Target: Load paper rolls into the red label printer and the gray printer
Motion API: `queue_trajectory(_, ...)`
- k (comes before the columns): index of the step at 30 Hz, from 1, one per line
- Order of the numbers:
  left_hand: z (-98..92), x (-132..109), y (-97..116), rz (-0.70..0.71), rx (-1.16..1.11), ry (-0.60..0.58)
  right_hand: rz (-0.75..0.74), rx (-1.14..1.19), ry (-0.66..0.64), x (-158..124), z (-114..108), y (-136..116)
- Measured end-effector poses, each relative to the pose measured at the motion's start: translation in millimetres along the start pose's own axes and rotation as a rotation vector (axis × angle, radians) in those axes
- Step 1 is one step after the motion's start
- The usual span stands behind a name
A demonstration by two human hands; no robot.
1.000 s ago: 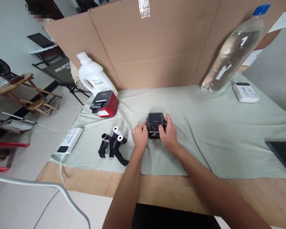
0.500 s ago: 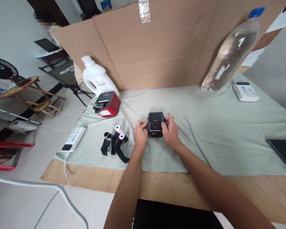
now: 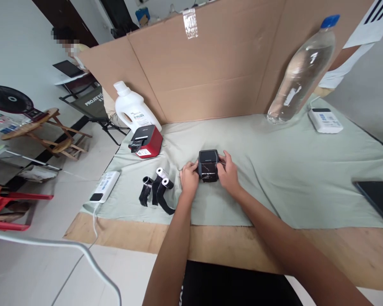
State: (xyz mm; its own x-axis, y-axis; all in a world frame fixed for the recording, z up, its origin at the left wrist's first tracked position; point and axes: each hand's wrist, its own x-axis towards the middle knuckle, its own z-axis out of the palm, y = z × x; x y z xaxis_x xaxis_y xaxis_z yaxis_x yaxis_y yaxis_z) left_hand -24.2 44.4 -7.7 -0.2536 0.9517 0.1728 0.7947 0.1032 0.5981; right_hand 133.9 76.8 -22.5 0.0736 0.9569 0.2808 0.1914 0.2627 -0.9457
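Note:
A small black label printer stands on the pale green cloth near the table's middle. My left hand grips its left side with curled fingers. My right hand holds its right side, the thumb pressed on the front face. Just left of my left hand lie three rolls with white cores and black tape trailing off them.
A red and black printer and a white jug stand at the back left before a cardboard screen. A power strip lies left, a clear bottle and white device back right, a dark tablet far right.
My hands stay on the black printer, the right thumb shifting slightly on its front. The camera has tilted, so everything sits a little to the right and higher.

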Motion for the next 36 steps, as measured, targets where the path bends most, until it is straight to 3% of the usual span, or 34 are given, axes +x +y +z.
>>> queue_trajectory(36, -1.7, -0.9, 0.0, 0.033, 0.072, -0.016, -0.025, 0.027, 0.002, 4.9, -2.9, 4.4)
